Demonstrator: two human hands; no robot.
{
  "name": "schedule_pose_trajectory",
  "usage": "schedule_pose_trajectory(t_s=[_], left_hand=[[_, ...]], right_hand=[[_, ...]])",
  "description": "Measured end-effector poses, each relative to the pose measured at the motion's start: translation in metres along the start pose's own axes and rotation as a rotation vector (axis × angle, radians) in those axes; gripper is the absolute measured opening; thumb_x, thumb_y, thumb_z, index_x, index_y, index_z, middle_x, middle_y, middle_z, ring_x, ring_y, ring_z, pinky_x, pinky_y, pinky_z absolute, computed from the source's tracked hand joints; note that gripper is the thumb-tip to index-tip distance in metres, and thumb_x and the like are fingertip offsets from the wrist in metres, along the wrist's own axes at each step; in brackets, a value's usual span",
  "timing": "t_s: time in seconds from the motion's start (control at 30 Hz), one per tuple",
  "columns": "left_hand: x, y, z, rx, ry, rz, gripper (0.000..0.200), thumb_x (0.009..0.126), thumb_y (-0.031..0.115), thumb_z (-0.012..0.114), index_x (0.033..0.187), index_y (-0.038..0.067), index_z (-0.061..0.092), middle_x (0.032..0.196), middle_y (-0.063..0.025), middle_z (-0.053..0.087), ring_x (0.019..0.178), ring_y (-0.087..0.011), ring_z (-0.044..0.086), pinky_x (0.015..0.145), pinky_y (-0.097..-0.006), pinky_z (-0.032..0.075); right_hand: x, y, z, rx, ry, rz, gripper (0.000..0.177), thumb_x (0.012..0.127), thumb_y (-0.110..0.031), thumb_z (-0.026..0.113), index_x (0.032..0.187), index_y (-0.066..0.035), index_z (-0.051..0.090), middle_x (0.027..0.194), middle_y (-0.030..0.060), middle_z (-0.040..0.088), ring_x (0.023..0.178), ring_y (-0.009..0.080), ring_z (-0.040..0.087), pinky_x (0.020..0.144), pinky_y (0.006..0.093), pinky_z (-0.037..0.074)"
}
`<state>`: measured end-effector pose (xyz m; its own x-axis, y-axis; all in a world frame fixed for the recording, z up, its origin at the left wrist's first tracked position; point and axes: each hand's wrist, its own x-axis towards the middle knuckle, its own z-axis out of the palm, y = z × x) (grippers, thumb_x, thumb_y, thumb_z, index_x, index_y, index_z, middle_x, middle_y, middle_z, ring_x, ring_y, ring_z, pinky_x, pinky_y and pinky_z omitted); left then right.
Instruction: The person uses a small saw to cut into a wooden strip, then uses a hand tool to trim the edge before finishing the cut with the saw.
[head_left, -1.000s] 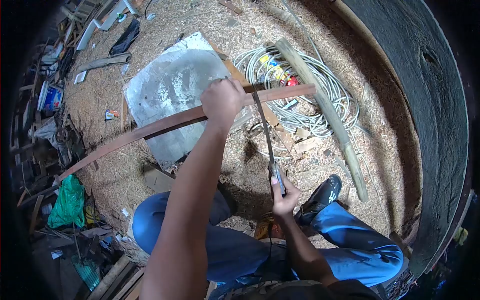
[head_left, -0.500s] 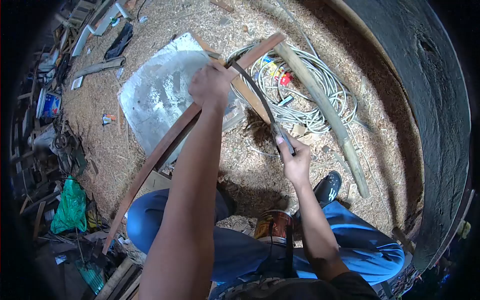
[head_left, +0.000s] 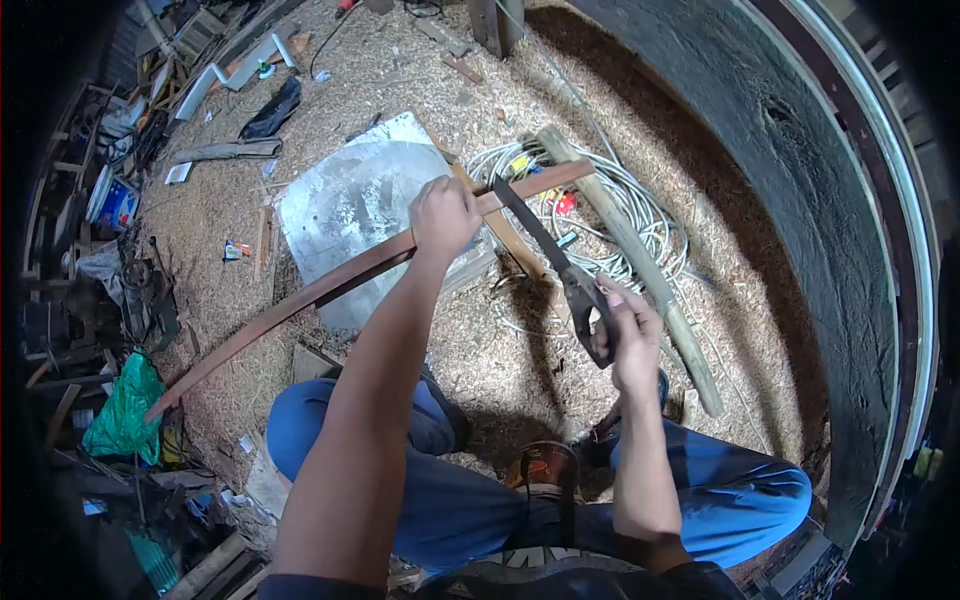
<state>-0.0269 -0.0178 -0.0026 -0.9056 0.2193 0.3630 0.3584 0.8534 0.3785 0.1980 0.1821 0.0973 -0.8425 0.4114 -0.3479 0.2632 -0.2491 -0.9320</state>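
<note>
My left hand [head_left: 443,215] grips a long, curved reddish-brown wooden strip [head_left: 300,295] near its upper right end, holding it in the air above the floor. The strip runs from lower left up to the right. My right hand [head_left: 625,335] holds the dark handle of a saw [head_left: 545,250], whose thin blade reaches up and left to the strip just right of my left hand. Below both arms are my legs in blue trousers [head_left: 460,500].
Sawdust covers the floor. A grey metal sheet [head_left: 345,215] lies under the strip. A coil of white cable [head_left: 620,215] and a thick wooden pole [head_left: 640,270] lie to the right. A dark curved wall [head_left: 800,200] rises at right. Clutter, a green bag [head_left: 120,415] at left.
The strip has tilted back from steep to a flatter slant. My right hand has moved right and down with the saw, and the view has shifted.
</note>
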Motion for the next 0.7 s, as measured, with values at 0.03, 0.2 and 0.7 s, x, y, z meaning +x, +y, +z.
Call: schedule_pose_trajectory(t_s=[0.03,0.2,0.7], left_hand=[[0.0,-0.001,0.001,0.01,-0.006,0.014,0.017,0.086,0.017,0.061,0.076,0.004,0.065,0.081,-0.0152,0.066,0.083,-0.0351,0.066,0.077,-0.047,0.053],[-0.006,-0.014,-0.014,-0.06,-0.209,0.102,0.024,0.088,0.029,0.064,0.087,0.004,0.065,0.094,-0.0166,0.064,0.096,-0.0357,0.062,0.084,-0.0474,0.049],[-0.055,-0.013,-0.062,0.132,-0.182,0.335,0.022,0.096,0.032,0.062,0.102,0.012,0.064,0.098,-0.0106,0.061,0.092,-0.0318,0.063,0.078,-0.0442,0.052]], right_hand=[[-0.003,-0.017,0.001,-0.041,-0.036,-0.063,0.032,0.102,-0.015,0.056,0.128,0.0,0.066,0.063,-0.0014,0.057,0.049,0.0046,0.046,0.045,0.0214,0.034],[0.005,-0.084,0.011,-0.293,-0.182,-0.181,0.034,0.102,-0.01,0.054,0.134,0.0,0.059,0.077,0.0025,0.064,0.056,0.0052,0.051,0.052,0.0212,0.042],[0.035,-0.06,0.012,-0.602,-0.38,-0.347,0.043,0.092,0.004,0.054,0.133,-0.005,0.062,0.114,0.0185,0.07,0.089,0.0237,0.068,0.08,0.0352,0.053]])
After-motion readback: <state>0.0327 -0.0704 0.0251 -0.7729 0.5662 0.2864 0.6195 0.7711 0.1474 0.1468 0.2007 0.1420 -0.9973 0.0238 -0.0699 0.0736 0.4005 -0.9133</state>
